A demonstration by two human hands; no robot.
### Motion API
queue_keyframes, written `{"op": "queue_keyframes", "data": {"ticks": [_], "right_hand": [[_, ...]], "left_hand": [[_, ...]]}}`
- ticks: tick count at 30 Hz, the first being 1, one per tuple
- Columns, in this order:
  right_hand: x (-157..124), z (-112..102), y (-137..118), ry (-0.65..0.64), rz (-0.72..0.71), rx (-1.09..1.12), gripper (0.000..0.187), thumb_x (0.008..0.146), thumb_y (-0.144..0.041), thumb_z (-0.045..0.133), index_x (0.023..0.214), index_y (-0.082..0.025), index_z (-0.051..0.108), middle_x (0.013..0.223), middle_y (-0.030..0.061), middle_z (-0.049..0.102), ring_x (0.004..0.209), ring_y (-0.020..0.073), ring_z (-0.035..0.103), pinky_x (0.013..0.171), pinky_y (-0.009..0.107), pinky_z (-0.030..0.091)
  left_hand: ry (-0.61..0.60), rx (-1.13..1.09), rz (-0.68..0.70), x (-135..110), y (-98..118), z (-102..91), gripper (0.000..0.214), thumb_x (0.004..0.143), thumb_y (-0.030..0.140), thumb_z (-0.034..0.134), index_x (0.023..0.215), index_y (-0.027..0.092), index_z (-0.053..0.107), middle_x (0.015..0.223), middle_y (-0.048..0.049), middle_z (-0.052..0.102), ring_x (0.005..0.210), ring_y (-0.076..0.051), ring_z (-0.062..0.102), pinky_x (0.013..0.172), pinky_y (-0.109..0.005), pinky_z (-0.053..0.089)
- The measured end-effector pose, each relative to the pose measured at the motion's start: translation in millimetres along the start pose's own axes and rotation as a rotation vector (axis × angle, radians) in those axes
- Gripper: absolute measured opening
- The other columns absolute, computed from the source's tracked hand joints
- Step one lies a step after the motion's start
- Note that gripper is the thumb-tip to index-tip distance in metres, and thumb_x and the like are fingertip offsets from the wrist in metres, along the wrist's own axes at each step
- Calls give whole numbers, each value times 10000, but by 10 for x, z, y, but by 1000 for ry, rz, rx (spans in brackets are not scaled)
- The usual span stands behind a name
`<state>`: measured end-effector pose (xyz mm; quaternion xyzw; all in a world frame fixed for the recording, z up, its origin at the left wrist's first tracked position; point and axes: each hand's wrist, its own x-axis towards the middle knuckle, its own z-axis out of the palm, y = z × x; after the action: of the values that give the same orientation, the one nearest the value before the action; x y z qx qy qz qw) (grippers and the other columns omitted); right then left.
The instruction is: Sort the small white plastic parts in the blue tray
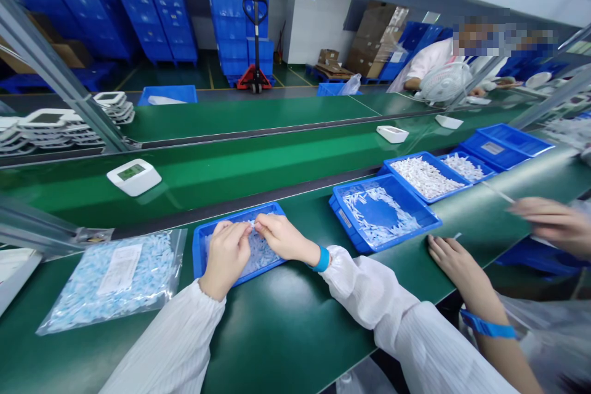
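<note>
A single head-worn view is provided, directed forward and down across the green surface (pixel 286 320) from close above the near edge. The conveyor belt (pixel 258 160) and stacked crates (pixel 157 12) beyond are seen at distance.

Bright, even overhead light
Your view bows at the edges; far right a co-worker's hand (pixel 551 223) blurs, and the bench (pixel 286 320) gleams softly.

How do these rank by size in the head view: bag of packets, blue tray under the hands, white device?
1. bag of packets
2. nearest blue tray
3. white device, though it sits farther from the camera.
</note>
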<state>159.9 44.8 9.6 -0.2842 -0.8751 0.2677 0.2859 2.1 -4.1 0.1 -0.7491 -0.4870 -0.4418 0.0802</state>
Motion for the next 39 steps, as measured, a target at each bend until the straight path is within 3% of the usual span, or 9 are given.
{"op": "queue_keyframes", "data": {"ticks": [10, 16, 24, 26, 32, 39], "right_hand": [[-25, 12, 2, -62, -11, 51, 179, 885, -118, 351, 724, -194, 365, 627, -13, 433, 580, 120, 418, 584, 232, 302], [-15, -25, 8, -92, 26, 107, 192, 899, -174, 372, 707, -185, 387, 621, -22, 410, 582, 108, 385, 588, 235, 286], [57, -11, 112, -73, 207, 770, 401, 870, -497, 465, 635, -183, 384, 547, -63, 307, 502, 78, 282, 501, 230, 242], [63, -8, 110, -83, 235, 847, 423, 855, -531, 483, 635, -179, 402, 527, -69, 310, 480, 72, 273, 487, 232, 233], [55, -45, 80, -91, 259, 823, 446, 864, -552, 462, 657, -158, 478, 495, -61, 369, 477, 76, 326, 491, 238, 263], [45, -61, 73, -110, 261, 728, 413, 875, -527, 467, 688, -159, 469, 532, -63, 387, 490, 71, 333, 491, 228, 274]], "left_hand": [[4, -49, 99, 15, 44, -11, 246, 764, -24, 421, 814, 161, 575, 662, -11, 615, 596, -138, 516, 699, -318, 489], [-94, -18, 191, -17, 10, 2, 239, 773, -23, 417, 822, 158, 566, 694, -22, 629, 608, -137, 528, 743, -353, 473], [-4, -10, 119, 17, 43, 14, 88, 825, 89, 543, 855, 158, 589, 726, -26, 683, 579, -134, 572, 715, -351, 451], [9, -5, 101, 22, 48, 8, 84, 828, 102, 549, 871, 160, 592, 746, -29, 694, 590, -134, 588, 724, -351, 449], [35, 24, 28, 11, 49, -1, 81, 824, 137, 557, 885, 165, 603, 781, -31, 710, 642, -140, 630, 749, -347, 429], [38, 55, -39, 0, 46, 7, 69, 826, 174, 558, 857, 179, 619, 719, 0, 699, 559, -118, 595, 751, -341, 401]]}}
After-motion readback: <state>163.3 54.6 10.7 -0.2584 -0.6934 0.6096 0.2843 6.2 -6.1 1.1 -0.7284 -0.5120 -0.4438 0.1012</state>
